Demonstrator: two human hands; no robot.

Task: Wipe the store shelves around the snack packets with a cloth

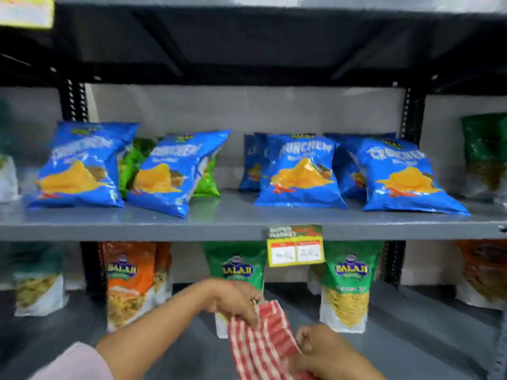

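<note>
Item: grey metal shelving on black slotted uprights, being viewed from above and in front; the picture is being softened by blur. Upper shelf: blue chip packets are being displayed leaning back in four groups, with green packets being half hidden behind the second group and a bare gap being left between the second and third. A price tag is being hung from this shelf's front edge, overlapping the bay below. Lower shelf: upright pouches are being stocked, an orange pouch at left, a green pouch at right, and a middle green pouch being partly blocked by the left hand. Cloth: red-and-white striped, being held in front of the lower shelf, its long axis running from upper middle down toward the lower right. Its upper edge is being pinched by the left hand; its lower part is being gripped by the right hand.
</note>
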